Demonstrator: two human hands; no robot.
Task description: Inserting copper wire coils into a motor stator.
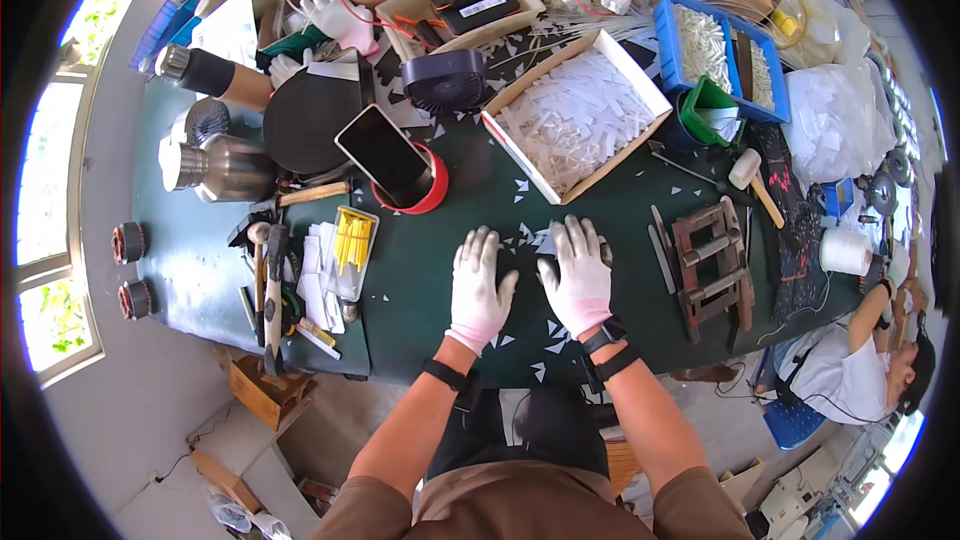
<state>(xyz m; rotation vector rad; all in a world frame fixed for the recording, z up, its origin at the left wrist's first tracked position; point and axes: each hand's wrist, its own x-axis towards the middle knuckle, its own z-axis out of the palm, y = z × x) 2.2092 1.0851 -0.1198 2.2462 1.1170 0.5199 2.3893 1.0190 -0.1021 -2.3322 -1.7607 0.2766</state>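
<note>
We are pressing both gloved palms flat on the dark green table [420, 270], fingers spread: left hand [478, 285] and right hand [578, 275] covering a dark piece [525, 265] near the table's front edge. White paper scraps [548, 325] are lying around them. Beyond the hands, a cardboard box [575, 115] is holding white strips.

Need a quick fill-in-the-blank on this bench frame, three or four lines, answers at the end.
1. Both hands, left hand and right hand, wear ____ gloves.
2. The phone leans in a round ____ tub.
3. The cardboard box behind the hands holds white ____ strips.
4. The mallet lies to the person's ____.

Answers: white; red; paper; right
</note>
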